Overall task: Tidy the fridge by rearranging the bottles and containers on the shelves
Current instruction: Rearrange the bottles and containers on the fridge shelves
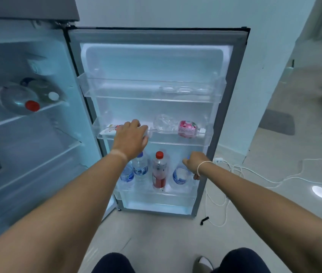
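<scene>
The fridge door (237, 79) stands wide open. In its middle rack (205, 141) lie a white bottle with a pink print (109, 129) and a clear bottle with a pink label (177, 127). My left hand (130, 137) is closed over the white bottle's right end. The bottom rack (156, 196) holds upright bottles: two blue-labelled water bottles (140, 169), a red-capped bottle (159, 171) and a blue-labelled bottle (179, 175). My right hand (194, 162) grips the top of that last bottle. The top rack (152, 91) holds a clear lying bottle (177, 89).
Inside the fridge at left, a glass shelf (43, 111) carries lying bottles with a red cap (32, 105) and a white cap (53, 96). White cables (254, 174) trail over the floor at right, near a grey mat (277, 122). My knees show at the bottom edge.
</scene>
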Motion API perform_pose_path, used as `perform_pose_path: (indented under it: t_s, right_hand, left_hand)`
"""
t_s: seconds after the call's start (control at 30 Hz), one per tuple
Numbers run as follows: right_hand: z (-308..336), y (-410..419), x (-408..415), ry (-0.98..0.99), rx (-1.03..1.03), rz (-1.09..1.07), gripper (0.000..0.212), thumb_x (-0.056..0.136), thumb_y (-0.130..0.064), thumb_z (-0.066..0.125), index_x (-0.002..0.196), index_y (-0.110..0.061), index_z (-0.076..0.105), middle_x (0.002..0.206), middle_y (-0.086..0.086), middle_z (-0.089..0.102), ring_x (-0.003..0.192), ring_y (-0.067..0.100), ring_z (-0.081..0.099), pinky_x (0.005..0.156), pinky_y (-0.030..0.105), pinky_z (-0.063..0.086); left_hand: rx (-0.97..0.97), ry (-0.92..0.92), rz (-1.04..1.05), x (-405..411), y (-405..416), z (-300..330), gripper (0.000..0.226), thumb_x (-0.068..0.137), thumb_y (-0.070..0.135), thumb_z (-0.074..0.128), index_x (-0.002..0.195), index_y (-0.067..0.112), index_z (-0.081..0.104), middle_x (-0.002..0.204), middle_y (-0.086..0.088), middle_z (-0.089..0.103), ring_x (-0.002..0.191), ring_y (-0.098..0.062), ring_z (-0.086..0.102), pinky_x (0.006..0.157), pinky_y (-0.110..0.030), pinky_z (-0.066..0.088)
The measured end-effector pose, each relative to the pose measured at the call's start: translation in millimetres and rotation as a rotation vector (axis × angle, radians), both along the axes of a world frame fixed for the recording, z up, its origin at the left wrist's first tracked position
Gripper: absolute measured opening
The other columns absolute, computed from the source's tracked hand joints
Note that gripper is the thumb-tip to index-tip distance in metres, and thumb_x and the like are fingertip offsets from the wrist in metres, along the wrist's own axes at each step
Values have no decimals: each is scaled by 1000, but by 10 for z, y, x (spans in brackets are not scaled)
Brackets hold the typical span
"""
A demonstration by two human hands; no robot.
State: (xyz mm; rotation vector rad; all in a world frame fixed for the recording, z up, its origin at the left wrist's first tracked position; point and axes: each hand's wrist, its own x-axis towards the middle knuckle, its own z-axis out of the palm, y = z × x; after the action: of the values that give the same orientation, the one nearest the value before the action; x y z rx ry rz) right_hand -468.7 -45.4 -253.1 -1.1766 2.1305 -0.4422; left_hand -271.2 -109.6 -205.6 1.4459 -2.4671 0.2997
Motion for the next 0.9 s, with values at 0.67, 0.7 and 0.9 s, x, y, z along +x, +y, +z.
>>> perform_pose_path:
  t_s: [0.67,0.7,0.9]
  right_hand:
    - [-605,-780,140,272,54,253,36,96,-17,45,127,0,42,117,22,56,89,31,49,75,34,41]
    - [-616,-799,156,267,43,247,35,96,-16,44,127,-1,42,110,21,55,89,32,50,74,35,42]
    - [-679,-782,153,224,-34,211,32,96,-14,43,125,-2,42,110,23,56,83,30,46,74,38,45]
  left_hand:
    - [-25,-14,-91,433,-542,-195,63,88,55,21,126,19,56,116,-6,67,98,-31,63,83,-38,44]
    - [-25,-8,-92,433,-540,-196,63,87,55,21,125,20,57,115,-5,68,97,-31,63,82,-38,44]
    - [-16,14,-76,428,-495,-196,64,86,56,19,126,22,56,117,-3,67,99,-29,62,83,-37,42]
